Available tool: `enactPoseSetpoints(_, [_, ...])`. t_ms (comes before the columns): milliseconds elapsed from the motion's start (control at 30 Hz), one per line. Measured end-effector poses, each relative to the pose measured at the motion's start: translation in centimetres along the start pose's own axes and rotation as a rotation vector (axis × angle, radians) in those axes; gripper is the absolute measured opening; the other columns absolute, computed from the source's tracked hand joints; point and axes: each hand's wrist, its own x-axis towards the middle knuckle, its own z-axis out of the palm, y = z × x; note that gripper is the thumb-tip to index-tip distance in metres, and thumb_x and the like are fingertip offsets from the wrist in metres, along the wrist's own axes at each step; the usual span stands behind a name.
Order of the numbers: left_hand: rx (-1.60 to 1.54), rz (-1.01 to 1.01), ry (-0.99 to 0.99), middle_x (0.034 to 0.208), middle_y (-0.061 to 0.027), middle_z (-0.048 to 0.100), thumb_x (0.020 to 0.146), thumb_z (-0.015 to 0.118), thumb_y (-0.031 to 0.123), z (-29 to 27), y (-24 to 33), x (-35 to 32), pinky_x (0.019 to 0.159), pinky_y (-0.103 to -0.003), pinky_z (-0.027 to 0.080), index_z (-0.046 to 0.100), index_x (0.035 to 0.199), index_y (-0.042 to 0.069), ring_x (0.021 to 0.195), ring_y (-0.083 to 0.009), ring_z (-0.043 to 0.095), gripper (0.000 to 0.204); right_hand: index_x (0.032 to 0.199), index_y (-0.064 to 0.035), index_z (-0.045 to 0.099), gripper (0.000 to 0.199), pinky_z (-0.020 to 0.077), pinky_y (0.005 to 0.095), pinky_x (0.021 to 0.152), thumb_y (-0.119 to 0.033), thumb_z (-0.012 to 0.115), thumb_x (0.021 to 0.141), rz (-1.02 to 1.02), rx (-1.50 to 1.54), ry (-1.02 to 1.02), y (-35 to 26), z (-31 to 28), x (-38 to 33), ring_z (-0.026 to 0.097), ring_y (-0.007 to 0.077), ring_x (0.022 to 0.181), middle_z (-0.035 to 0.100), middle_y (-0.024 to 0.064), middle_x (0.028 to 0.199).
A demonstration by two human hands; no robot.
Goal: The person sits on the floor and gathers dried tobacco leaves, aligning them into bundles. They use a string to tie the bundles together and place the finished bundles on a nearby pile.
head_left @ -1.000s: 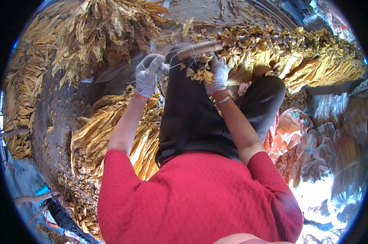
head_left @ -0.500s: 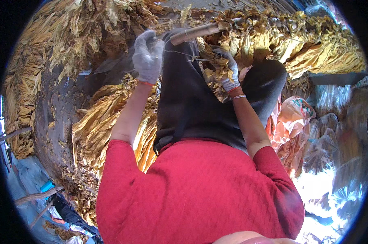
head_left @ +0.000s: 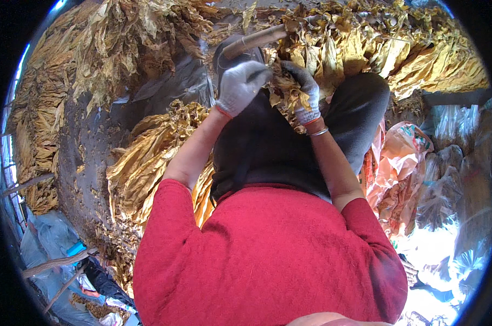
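Observation:
My left hand [head_left: 243,84], in a pale knitted glove, is closed with its fingertips beside a small bunch of dried brown-yellow leaves [head_left: 284,89]. A thin string seems to be in its fingers, mostly hidden by the glove. In a greyer glove, my right hand [head_left: 307,92] wraps round that bunch by its stem end, above my dark trousers. Just beyond both hands a wooden stick [head_left: 255,41] slants up to the right. Its bare near end shows, and a long row of hanging dried leaves [head_left: 349,49] covers the rest.
Left of my lap lies a pile of long golden leaves [head_left: 143,157]. More dried leaves [head_left: 126,49] heap up at the far left. A pink plastic bag [head_left: 395,149] and clear plastic bags [head_left: 441,185] stand at the right. Branches [head_left: 56,263] and blue-grey sheeting [head_left: 42,233] lie lower left.
My left hand has swung right and slightly nearer, from an open-fingered pose with the string stretched out, to closed beside the leaf bunch. My right hand stays on the bunch.

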Motion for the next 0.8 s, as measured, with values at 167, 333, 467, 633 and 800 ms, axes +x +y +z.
enactPoseSetpoints(167, [-0.22, -0.284, 0.029, 0.092, -0.001, 0.074, 0.093, 0.075, 0.01, -2.6, 0.8, 0.8, 0.079, -0.024, 0.053, 0.076, 0.098, 0.002, 0.085, -0.007, 0.065, 0.01, 0.129, 0.0001, 0.066, 0.052, 0.0466, 0.0395, 0.111, -0.035, 0.076, 0.091, -0.142, -0.089, -0.226, -0.8, -0.2, 1.0, 0.058, 0.0272, 0.131, 0.062, 0.0167, 0.139])
enactPoseSetpoints(333, [-0.119, -0.17, 0.048, 0.093, -0.0011, 0.073, 0.094, 0.075, 0.011, -2.9, 3.6, 0.3, 0.079, -0.025, 0.053, 0.075, 0.1, 0.001, 0.085, -0.0068, 0.065, 0.011, 0.112, -0.0053, 0.076, 0.032, 0.0538, 0.0326, 0.098, -0.003, 0.079, 0.08, -0.159, -0.018, -0.135, -1.2, 1.9, 1.9, 0.066, 0.0227, 0.115, 0.07, 0.0106, 0.123])
enactPoseSetpoints(467, [-0.252, -0.175, 0.172, 0.092, -0.0003, 0.073, 0.096, 0.073, 0.011, -2.5, 3.4, -0.4, 0.074, -0.024, 0.053, 0.076, 0.103, 0.003, 0.081, -0.0075, 0.064, 0.012, 0.106, -0.006, 0.078, 0.027, 0.055, 0.0305, 0.09, -0.002, 0.078, 0.079, -0.132, -0.22, -0.091, -1.1, 3.2, 2.0, 0.068, 0.0221, 0.106, 0.069, 0.0094, 0.115])
enactPoseSetpoints(633, [-0.749, -0.616, 0.522, 0.069, 0.008, 0.055, 0.099, 0.067, 0.012, -4.2, 0.4, -0.4, 0.044, -0.019, 0.028, 0.074, 0.098, 0.006, 0.05, 0.0001, 0.037, 0.009, 0.106, -0.0063, 0.078, 0.028, 0.0564, 0.0309, 0.09, -0.003, 0.079, 0.078, -0.204, -0.244, -0.111, -0.7, 3.2, 1.5, 0.07, 0.0226, 0.105, 0.071, 0.0097, 0.115])
enactPoseSetpoints(800, [-0.565, -0.442, 0.338, 0.077, 0.0055, 0.064, 0.1, 0.067, 0.014, -3.8, 3.7, -1.2, 0.049, -0.02, 0.032, 0.076, 0.105, 0.005, 0.056, -0.0003, 0.043, 0.014, 0.106, -0.0059, 0.077, 0.025, 0.0566, 0.0316, 0.092, -0.004, 0.078, 0.081, -0.164, -0.246, -0.081, -1.2, 3.3, 1.1, 0.071, 0.0227, 0.105, 0.073, 0.0092, 0.112])
